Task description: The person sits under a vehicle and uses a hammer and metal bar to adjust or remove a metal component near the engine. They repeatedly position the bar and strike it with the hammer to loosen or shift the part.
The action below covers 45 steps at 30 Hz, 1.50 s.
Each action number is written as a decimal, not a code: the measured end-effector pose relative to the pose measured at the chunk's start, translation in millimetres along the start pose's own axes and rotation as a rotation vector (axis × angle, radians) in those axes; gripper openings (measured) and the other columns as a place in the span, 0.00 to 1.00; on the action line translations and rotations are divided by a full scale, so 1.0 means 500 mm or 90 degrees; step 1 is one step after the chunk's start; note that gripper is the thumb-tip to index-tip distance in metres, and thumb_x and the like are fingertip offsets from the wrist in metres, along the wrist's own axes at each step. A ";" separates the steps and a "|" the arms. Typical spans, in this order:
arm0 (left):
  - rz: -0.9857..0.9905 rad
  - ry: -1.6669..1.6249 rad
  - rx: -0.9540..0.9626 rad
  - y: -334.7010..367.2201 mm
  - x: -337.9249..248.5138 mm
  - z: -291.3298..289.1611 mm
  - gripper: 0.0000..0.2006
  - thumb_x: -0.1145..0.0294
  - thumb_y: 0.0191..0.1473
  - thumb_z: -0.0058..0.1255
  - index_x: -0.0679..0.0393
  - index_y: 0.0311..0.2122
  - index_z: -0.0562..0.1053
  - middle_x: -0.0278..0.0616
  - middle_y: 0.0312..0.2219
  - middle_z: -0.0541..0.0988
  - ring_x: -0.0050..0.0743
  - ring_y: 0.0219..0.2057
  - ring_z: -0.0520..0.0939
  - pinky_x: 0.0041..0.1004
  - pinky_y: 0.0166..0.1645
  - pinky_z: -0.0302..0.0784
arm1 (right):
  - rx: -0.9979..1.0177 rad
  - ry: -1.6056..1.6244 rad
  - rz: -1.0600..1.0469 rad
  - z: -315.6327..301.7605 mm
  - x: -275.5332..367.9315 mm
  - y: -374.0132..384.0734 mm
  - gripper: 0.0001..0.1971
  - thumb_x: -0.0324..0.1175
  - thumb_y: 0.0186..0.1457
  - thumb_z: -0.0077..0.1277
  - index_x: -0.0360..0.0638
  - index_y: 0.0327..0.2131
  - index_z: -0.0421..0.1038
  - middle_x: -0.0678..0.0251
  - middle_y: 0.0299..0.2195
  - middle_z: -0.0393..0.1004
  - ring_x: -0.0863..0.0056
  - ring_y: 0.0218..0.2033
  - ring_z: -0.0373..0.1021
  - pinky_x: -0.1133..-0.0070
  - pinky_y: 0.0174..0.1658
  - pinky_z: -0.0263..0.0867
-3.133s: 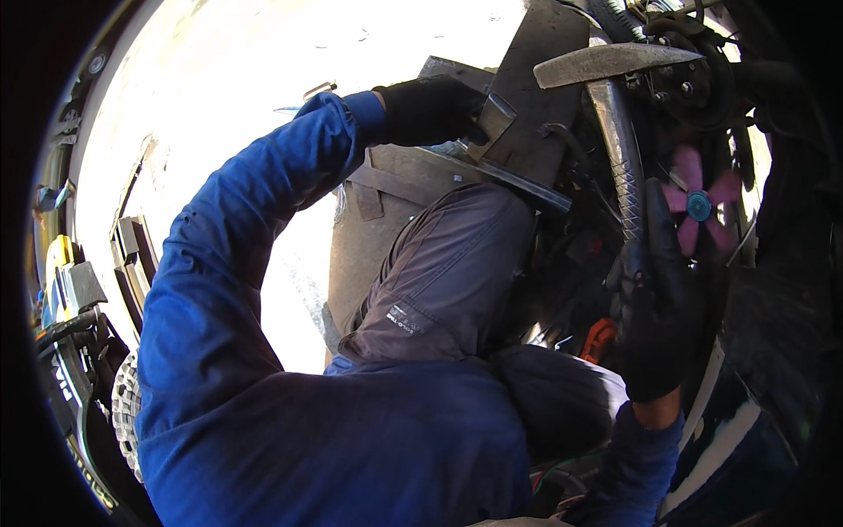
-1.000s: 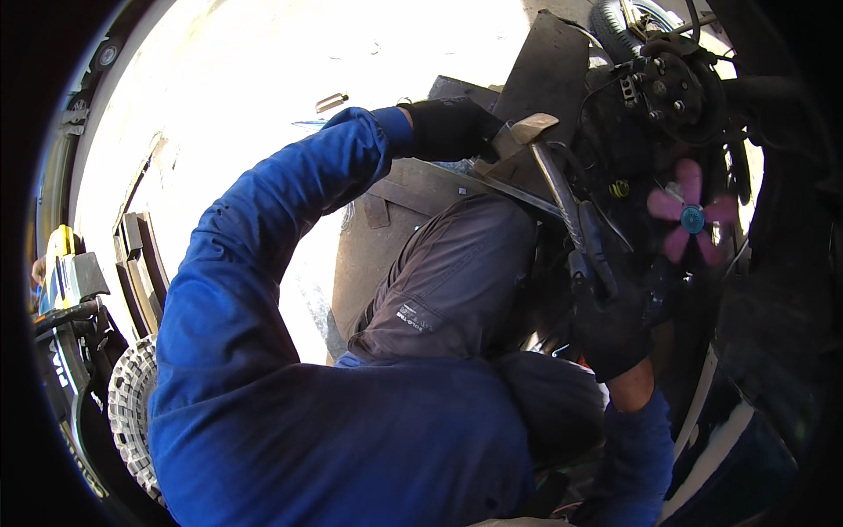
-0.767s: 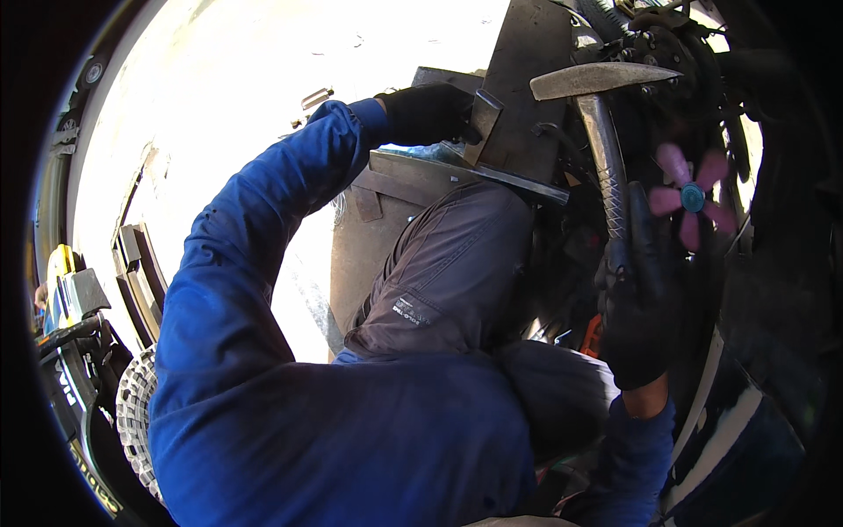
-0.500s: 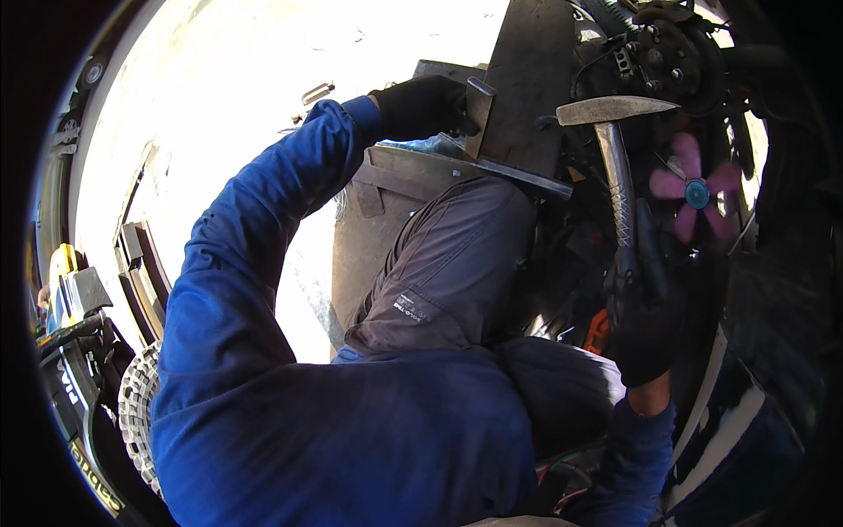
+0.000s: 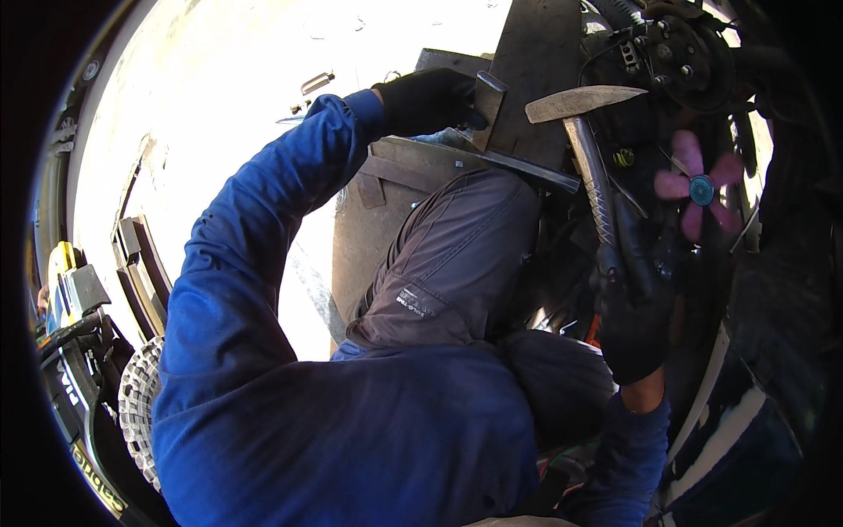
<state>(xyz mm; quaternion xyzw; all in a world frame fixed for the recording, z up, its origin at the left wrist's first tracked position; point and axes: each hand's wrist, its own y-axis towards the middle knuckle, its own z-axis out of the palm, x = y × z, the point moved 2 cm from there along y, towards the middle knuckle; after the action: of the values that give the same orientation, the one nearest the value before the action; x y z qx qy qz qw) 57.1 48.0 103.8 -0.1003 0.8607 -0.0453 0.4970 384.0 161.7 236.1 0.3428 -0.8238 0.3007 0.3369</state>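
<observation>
My right hand (image 5: 634,321), in a black glove, is closed round the lower handle of a chipping hammer (image 5: 587,102) with a worn steel head and a wire-wrapped grip. The hammer is raised, its head just right of a small flat metal piece (image 5: 489,110). That piece stands tilted upright, gripped by the black-gloved fingers of my left hand (image 5: 430,98). Its lower end meets a long metal bar (image 5: 536,169) near my knee; whether the two are joined I cannot tell. Beyond the bar, a wide dark metal plate (image 5: 534,88) runs away from me.
A pink fan (image 5: 700,191) and a dark hub with studs (image 5: 689,57) are at the right. Metal plates (image 5: 386,180) lie beside my bent knee. At far left stand a knobbly tyre (image 5: 140,408) and steel channel pieces (image 5: 140,272). A small metal fitting (image 5: 317,83) lies on the bright floor.
The hammer has shifted left, its head now closer to the metal piece. My left hand and the piece have moved slightly right.
</observation>
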 end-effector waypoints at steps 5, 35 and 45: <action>-0.027 0.143 -0.004 -0.001 -0.004 0.001 0.10 0.70 0.63 0.58 0.62 0.46 0.80 0.46 0.37 0.86 0.36 0.38 0.87 0.34 0.48 0.83 | -0.002 -0.007 -0.007 0.004 0.017 0.002 0.24 0.26 0.63 0.50 0.37 0.62 0.69 0.48 0.56 0.76 0.58 0.55 0.74 0.68 0.59 0.67; 0.030 -0.017 -0.094 -0.027 0.044 0.019 0.07 0.71 0.62 0.59 0.58 0.44 0.82 0.42 0.37 0.86 0.37 0.38 0.86 0.32 0.50 0.82 | -0.007 -0.052 -0.066 0.034 -0.086 -0.009 0.23 0.30 0.67 0.49 0.36 0.63 0.67 0.47 0.58 0.73 0.54 0.58 0.73 0.69 0.59 0.67; 0.071 0.090 -0.054 -0.015 0.015 0.014 0.09 0.74 0.64 0.55 0.59 0.46 0.83 0.45 0.39 0.87 0.38 0.39 0.87 0.32 0.49 0.83 | 0.011 0.039 -0.061 0.035 0.002 0.009 0.25 0.24 0.64 0.49 0.36 0.64 0.67 0.48 0.54 0.77 0.64 0.52 0.77 0.72 0.54 0.70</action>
<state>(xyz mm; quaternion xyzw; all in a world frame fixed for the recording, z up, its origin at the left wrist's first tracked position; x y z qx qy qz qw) 60.5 39.0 95.2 -0.0699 0.8989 0.0116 0.4324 373.9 151.1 225.2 0.3752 -0.7932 0.3015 0.3730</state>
